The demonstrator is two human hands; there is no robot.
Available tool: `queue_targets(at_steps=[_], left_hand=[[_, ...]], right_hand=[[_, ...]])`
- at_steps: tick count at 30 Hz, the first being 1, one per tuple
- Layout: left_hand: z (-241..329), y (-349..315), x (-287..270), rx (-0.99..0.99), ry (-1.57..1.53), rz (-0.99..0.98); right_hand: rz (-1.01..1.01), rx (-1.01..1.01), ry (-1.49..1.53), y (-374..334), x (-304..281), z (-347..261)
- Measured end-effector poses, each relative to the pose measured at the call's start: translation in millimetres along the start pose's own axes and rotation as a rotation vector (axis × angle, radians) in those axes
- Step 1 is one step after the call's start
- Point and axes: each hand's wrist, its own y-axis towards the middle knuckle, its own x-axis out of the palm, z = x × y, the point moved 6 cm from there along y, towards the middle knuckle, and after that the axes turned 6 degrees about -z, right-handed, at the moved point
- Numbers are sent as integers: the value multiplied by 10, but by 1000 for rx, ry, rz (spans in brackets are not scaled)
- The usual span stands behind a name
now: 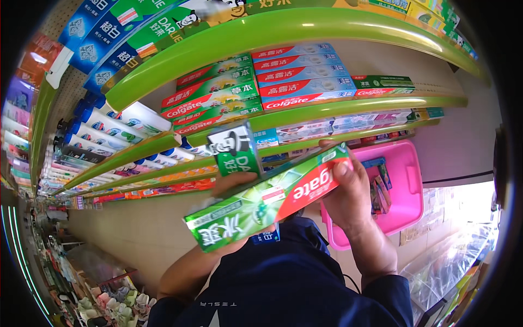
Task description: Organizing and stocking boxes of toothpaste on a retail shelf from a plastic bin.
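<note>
A green-and-red toothpaste box (267, 203) is held slantwise in front of me, its printing upside down. My right hand (351, 193) grips its right end, thumb on the red part. Behind its left half, my left hand (234, 183) is closed around a green toothpaste box (235, 150) with a black-and-white picture, which stands up toward the shelf. The long box hides most of that hand. A dark blue box end (268, 235) shows below it; whether the left hand holds this too, I cannot tell.
Shelves with green edges (289, 115) carry stacked green-and-red boxes (215, 101), blue-and-red boxes (305, 73) and white tubes (103, 128). A pink basket (414, 174) holding several boxes stands at the right. Shoes (117, 302) lie at the lower left; clear plastic sheeting (452, 267) is at the lower right.
</note>
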Motion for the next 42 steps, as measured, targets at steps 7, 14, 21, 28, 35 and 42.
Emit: queue_targets(at_steps=[7,14,21,28,35,42], left_hand=[[-301,127,27,-358,-14,-161],[-438,85,268,-453,-237,-257],[-407,90,261,-250,11,24],[-583,177,383,-355,104,-111],[-738,51,520,-542,71,-176],[-745,94,635,-443,192,-250]], right_hand=[[-82,57,-431,384,298,-381],[-101,-121,-788,457,435,-420],[-289,-211,-967,-216,184,-141],[-131,-182,-1379,-162,-467,-1059],[364,-696,-2202,651,-1270,-2553],[-118,-300,-2148,1933,-1813,-2632]])
